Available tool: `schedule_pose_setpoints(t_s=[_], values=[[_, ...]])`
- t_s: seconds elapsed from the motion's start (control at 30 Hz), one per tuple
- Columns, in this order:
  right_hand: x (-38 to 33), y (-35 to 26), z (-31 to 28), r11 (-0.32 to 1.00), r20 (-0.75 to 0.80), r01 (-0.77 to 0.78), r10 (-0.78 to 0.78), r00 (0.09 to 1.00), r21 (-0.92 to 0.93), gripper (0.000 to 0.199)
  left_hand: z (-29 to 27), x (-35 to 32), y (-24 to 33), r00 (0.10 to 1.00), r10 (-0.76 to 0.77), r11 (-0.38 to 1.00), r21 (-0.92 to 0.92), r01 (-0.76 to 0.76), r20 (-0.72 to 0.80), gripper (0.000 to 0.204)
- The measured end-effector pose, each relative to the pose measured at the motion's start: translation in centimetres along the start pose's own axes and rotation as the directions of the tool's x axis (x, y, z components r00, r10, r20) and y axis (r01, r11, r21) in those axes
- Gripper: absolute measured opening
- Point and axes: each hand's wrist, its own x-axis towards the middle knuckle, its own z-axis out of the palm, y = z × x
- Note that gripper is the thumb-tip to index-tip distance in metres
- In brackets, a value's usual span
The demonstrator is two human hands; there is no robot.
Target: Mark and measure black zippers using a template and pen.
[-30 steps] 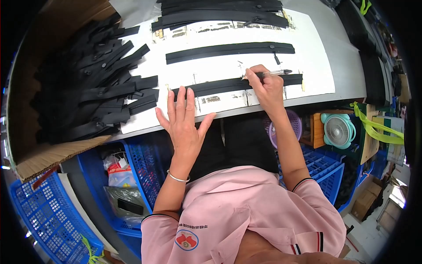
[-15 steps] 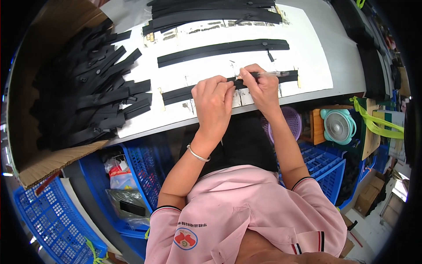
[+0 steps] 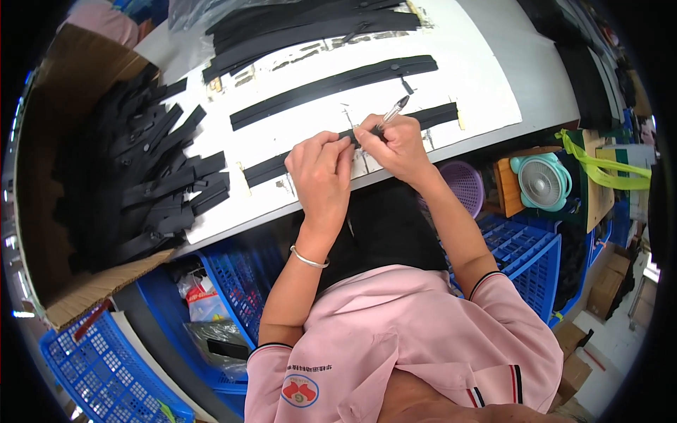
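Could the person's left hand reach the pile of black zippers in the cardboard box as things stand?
Probably yes. The left hand rests on the black zipper at the table edge, and the pile of zippers in the cardboard box lies close on that side, with nothing between.

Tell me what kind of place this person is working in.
Probably a garment-trim or zipper workshop bench. Both hands work a long black zipper strip on the white-topped table, a heap of black zippers lies to the left, and blue plastic crates stand underneath.

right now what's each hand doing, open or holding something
Left hand: closed, pinching the black zipper strip on the table.
Right hand: closed, holding a pen on the same strip.
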Motion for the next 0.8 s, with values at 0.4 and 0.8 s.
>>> schedule_pose_setpoints(t_s=[0.4,0.8], values=[[-0.3,3.3,-8.7,0.932,-0.244,-0.277,0.332,0.911,0.231,0.02,-0.2,-0.1,0.4,0.999,-0.008,0.998,0.07,0.005,0.042,0.014],[-0.5,4.3,-8.1,0.932,-0.174,-0.288,0.328,0.928,0.221,0.019,7.0,3.1,5.2,0.984,0.142,0.984,-0.125,-0.128,0.107,0.015]])
